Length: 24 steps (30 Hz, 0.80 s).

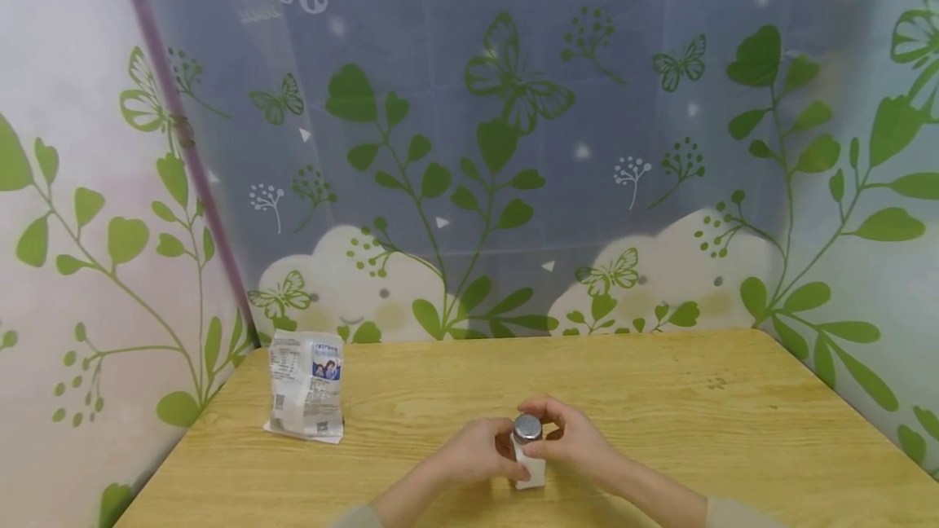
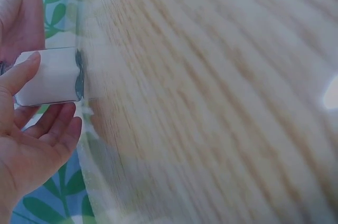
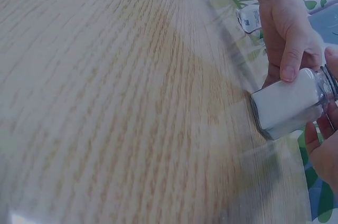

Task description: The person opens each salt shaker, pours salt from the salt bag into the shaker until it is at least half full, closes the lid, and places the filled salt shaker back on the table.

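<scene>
A small square glass shaker [image 1: 534,475] filled with white powder stands near the front of the table, its silver metal cap [image 1: 527,427] on top. My left hand [image 1: 477,451] holds the glass body low down. In the left wrist view the thumb lies on one face of the shaker [image 2: 55,78] and the fingers are on the other side. The right hand [image 1: 575,434] has thumb and fingers around the cap. In the right wrist view this hand [image 3: 326,155] is partly cut off by the frame, beside the shaker's neck.
A white printed packet [image 1: 304,398] lies at the table's back left. The wooden table [image 1: 660,398] is bounded by hanging cloth [image 1: 411,186] with green leaves and butterflies, at the back and both sides.
</scene>
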### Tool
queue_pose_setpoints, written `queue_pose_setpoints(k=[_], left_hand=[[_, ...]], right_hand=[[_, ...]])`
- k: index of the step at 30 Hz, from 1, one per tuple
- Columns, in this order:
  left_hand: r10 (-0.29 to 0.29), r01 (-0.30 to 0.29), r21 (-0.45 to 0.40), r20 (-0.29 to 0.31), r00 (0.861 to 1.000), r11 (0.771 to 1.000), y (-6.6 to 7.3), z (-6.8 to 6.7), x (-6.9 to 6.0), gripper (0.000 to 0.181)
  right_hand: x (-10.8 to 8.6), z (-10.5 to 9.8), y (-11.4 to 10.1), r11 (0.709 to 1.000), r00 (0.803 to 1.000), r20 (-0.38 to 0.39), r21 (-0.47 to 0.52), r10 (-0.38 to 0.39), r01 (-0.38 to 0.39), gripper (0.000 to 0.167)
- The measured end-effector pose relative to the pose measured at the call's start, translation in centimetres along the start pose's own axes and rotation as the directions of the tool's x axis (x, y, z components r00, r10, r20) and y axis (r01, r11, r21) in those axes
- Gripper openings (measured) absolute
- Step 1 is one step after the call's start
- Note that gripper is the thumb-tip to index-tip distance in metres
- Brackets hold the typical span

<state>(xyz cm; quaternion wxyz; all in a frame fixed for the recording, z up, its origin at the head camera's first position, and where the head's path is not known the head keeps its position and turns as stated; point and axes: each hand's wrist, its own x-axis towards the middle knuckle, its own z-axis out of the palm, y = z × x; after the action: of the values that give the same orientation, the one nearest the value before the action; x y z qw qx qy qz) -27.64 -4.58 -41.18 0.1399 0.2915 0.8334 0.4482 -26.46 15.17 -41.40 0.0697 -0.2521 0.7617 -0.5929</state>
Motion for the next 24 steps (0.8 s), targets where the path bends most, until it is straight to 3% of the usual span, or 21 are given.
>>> queue_pose_setpoints(k=[5,11,14,19,24], left_hand=[[-0.024,0.024,-0.014,-0.012,1.000,1.000,-0.07,0.12,0.11,0.023],[-0.029,0.028,-0.020,-0.022,0.999,0.999,-0.02,0.31,0.11,0.024],[-0.027,0.027,-0.017,-0.022,0.999,0.999,-0.06,0.34,0.13,0.024],[-0.032,0.031,-0.013,-0.024,0.999,0.999,0.05,0.30,0.09,0.024],[-0.042,0.042,-0.009,-0.024,0.999,0.999,0.22,0.18,0.07,0.025]], right_hand=[[-0.05,-0.09,0.01,1.000,1.000,0.023,-0.012,-0.009,0.009,0.046],[-0.02,0.13,-0.07,1.000,0.999,-0.033,-0.028,0.008,-0.009,0.036],[-0.03,0.14,-0.12,0.999,0.999,-0.037,-0.031,0.007,-0.008,0.041],[-0.02,-0.18,0.03,0.998,0.998,0.006,-0.027,-0.059,0.059,0.055],[-0.04,-0.34,0.11,0.997,0.997,0.026,-0.039,-0.071,0.072,0.046]])
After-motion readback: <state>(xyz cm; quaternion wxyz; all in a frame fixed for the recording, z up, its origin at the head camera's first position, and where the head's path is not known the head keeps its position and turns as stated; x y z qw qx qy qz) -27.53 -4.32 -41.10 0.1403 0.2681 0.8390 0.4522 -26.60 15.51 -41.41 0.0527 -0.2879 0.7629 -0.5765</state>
